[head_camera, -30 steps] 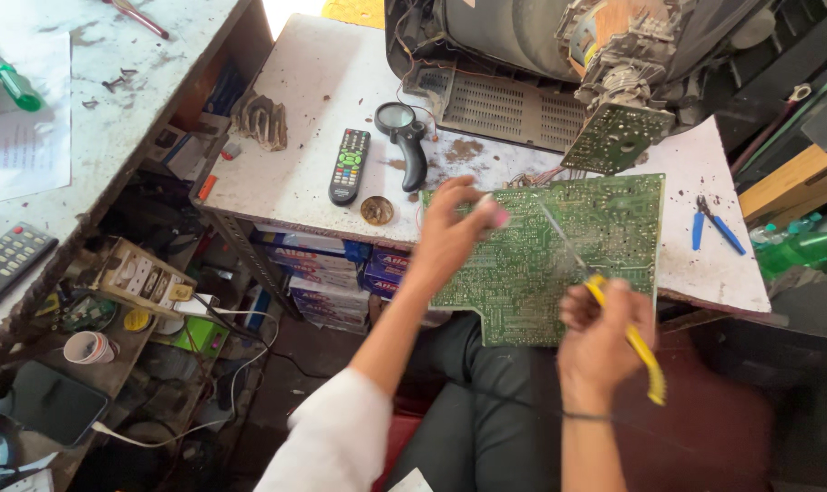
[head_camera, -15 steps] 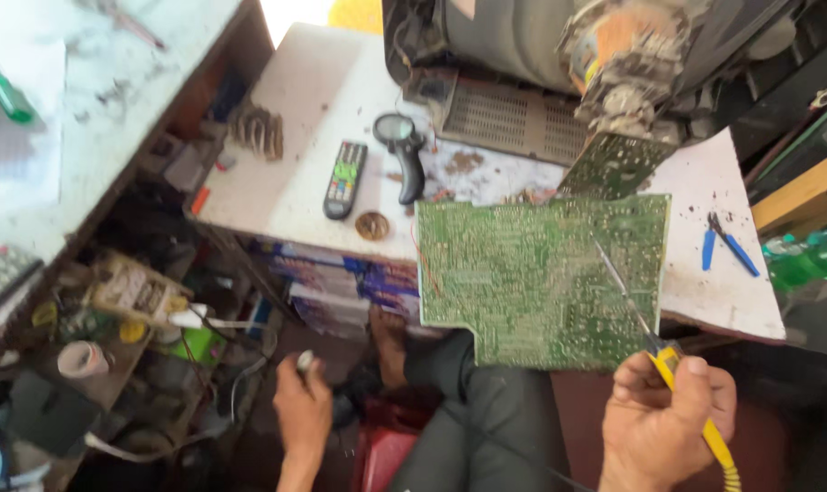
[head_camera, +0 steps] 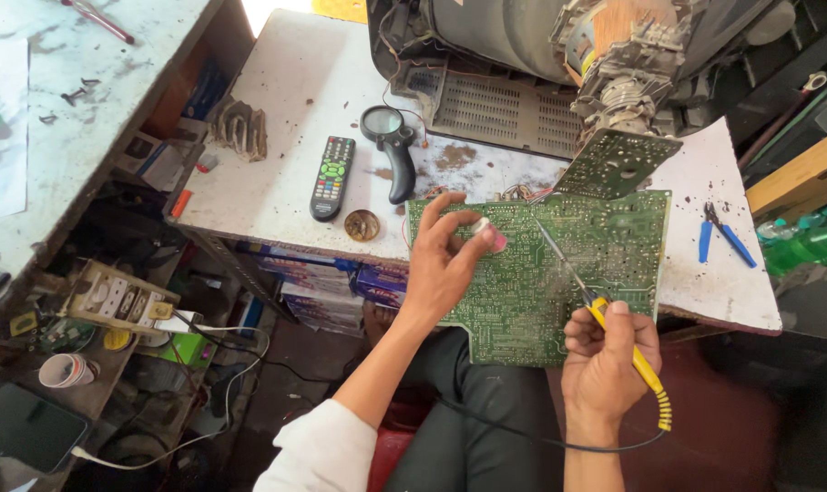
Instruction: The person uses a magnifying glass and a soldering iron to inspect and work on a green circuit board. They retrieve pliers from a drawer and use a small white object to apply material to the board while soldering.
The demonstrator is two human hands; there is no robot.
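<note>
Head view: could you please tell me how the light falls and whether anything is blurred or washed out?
Head view: daylight is bright on the white worn table and overexposed at its far edge; the green circuit board, left hand and right hand with the yellow-handled soldering iron are sharp; the shelves at lower left lie in shadow.

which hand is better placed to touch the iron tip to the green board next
Right. The right hand grips the yellow soldering iron, its tip over the green circuit board. The left hand pinches a small pink-and-white item over the board, holding no iron.
</note>
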